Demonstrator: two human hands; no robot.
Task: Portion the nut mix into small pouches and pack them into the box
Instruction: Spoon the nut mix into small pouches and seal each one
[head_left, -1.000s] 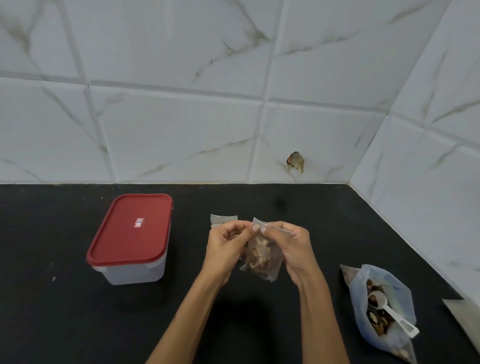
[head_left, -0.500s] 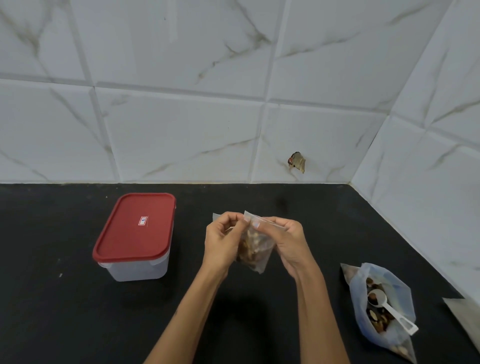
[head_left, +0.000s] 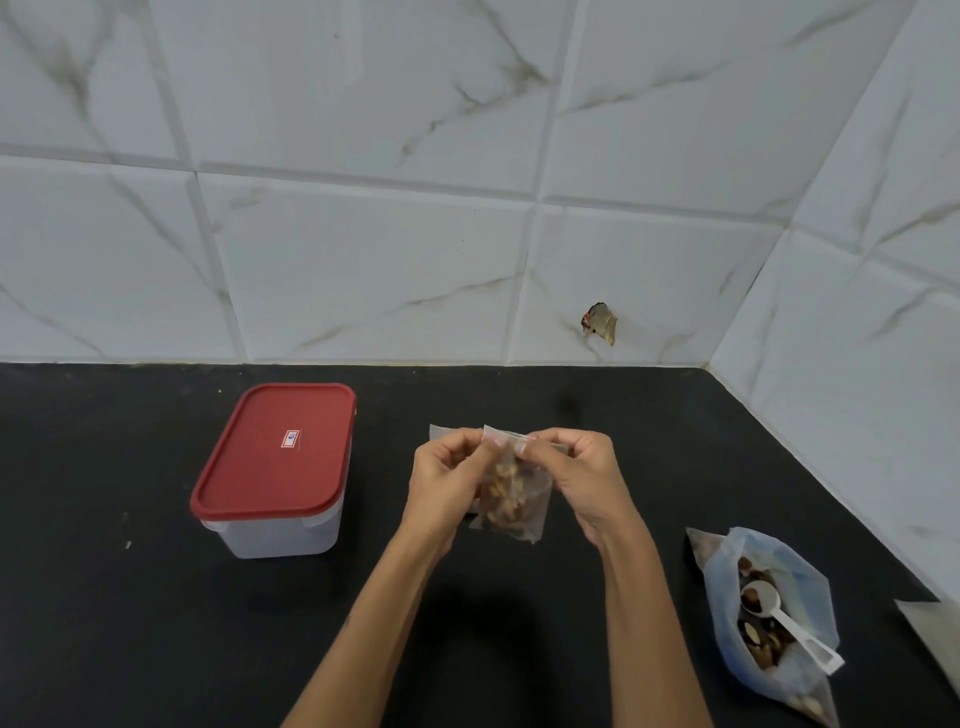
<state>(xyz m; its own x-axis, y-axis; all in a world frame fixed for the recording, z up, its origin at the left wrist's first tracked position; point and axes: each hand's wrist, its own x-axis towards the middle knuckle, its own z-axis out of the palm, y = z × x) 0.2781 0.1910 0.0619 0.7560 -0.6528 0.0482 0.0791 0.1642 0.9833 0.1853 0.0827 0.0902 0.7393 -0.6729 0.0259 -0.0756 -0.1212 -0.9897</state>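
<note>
Head view, inspected from the near edge of the countertop outward. You have your forearms reaching in from the near edge toward its middle. To the right, near the right edge, the stock bag of nut mix lies open on its side with a white scoop resting in its mouth; nuts are visible inside, so stock remains to be portioned. A pale sheet shows at the frame's right margin; what it is cannot be told.

At the middle of the countertop you hold one small clear pouch off the surface. Your left hand pinches its top strip with curled fingers, and your right hand pinches the same strip just beside it. The pouch hangs below your fingers with nuts inside. Judgement: this pouch is filled and you are at the sealing step; whether the strip is fully pressed closed cannot be told.

Just behind your left hand a corner of another flat clear pouch shows on the surface; it appears empty, though most of it is hidden.

Toward the left, well apart from your hands, the box stands with its red lid seated. No pouch can be seen through its frosted wall. Judgement: packing has not visibly begun; the lid must come off before this pouch goes in, and further portions remain.

The tiled wall closes the far edge.
</note>
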